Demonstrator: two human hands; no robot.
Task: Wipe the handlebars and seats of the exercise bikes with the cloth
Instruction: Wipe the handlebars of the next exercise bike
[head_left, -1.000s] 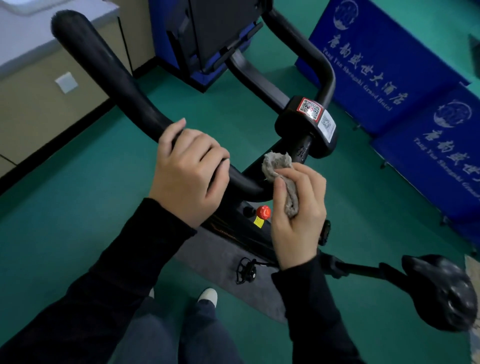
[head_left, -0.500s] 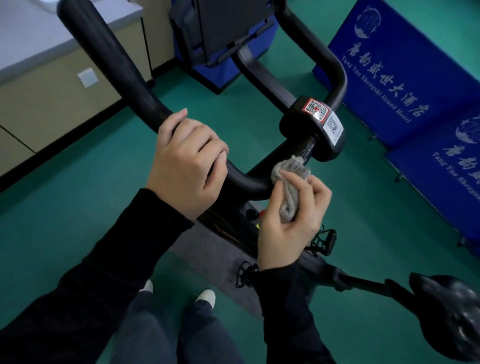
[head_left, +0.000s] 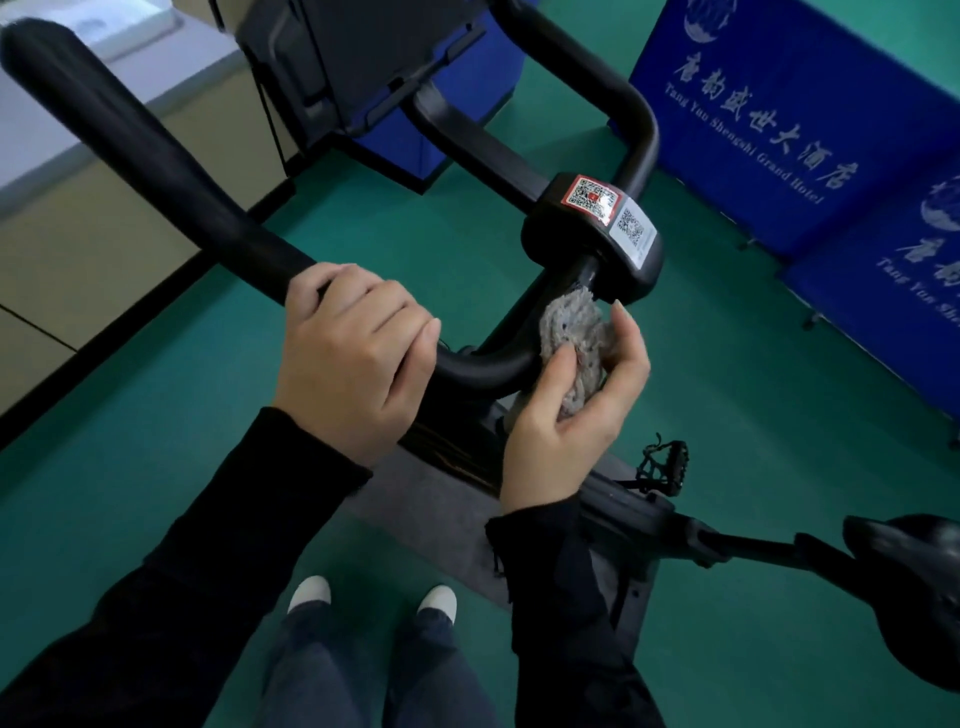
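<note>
step: wiping bar (head_left: 171, 171) near clamp (head_left: 592, 244) | left hand (head_left: 353, 358) curled round bar, I'd say to steady it | right hand (head_left: 576, 400) pinching cloth (head_left: 574, 338), pressed on the bend by my left | seat (head_left: 914, 587) far right, unwiped I judge

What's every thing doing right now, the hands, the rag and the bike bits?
Left hand: grips the black curved handlebar at its bend.
Right hand: holds the fluffy grey cloth.
Cloth: bunched, touching the handlebar under its middle block.
Black bike seat: untouched.
Black pedal: nothing on it.
</note>
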